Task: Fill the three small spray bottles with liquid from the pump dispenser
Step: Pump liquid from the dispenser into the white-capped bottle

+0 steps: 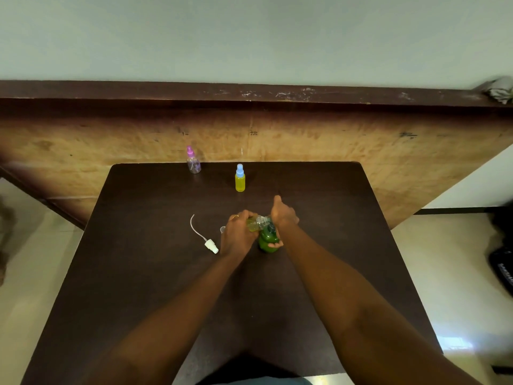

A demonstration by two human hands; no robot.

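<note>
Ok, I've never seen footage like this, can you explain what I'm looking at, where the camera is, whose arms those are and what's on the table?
No machine here: the arms are a person's, and this single picture comes from a camera worn on their head, looking forward and down at a dark table. The left hand holds a small spray bottle with yellowish liquid in it, close against the green pump dispenser that the right hand grips. Beside the left hand lies a white spray head with its tube, off its bottle. Farther back stand a blue-capped spray bottle full of yellow liquid and a pink-capped spray bottle that looks empty.
</note>
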